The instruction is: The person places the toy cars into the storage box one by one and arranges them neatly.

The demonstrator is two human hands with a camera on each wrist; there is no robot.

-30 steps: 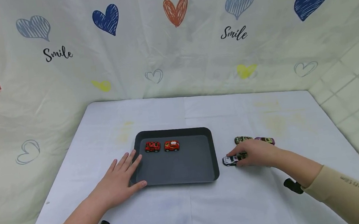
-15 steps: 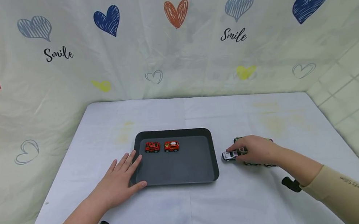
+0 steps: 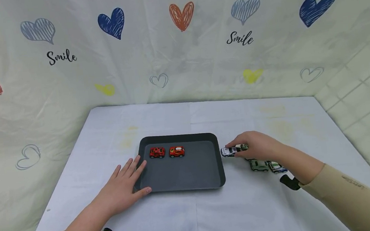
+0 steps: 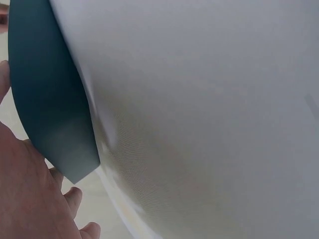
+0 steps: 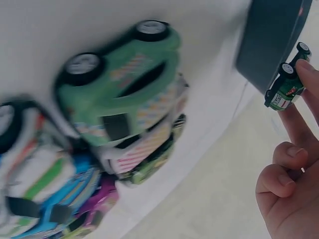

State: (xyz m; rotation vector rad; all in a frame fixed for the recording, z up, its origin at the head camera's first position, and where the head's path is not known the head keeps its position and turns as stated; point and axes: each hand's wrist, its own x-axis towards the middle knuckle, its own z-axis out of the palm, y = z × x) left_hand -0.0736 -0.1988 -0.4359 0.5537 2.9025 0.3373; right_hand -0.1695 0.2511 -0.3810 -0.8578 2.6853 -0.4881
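Observation:
A dark grey tray (image 3: 212, 180) lies mid-table with two red toy cars (image 3: 157, 152) (image 3: 176, 151) near its far rim. My left hand (image 3: 124, 182) rests flat against the tray's left edge, fingers straight; the left wrist view shows that tray corner (image 4: 45, 99) beside my palm (image 4: 25, 199). My right hand (image 3: 239, 145) pinches a small white toy car (image 3: 228, 151) with a green part behind it, held just off the tray's right rim. Whether that is one car or two I cannot tell. In the right wrist view the held car (image 5: 286, 87) hangs from my fingers (image 5: 294, 129).
Loose toy cars sit on the white cloth under my right wrist: a green one (image 3: 259, 165) (image 5: 119, 79), a white-and-blue one (image 3: 275, 167) (image 5: 40, 189), and others bunched against them (image 5: 99, 209). A printed heart curtain walls the table's far and side edges.
My right hand has risen and moved left and away with the white car, up to the tray's right rim, uncovering the green and white-blue cars. The left hand has stayed put.

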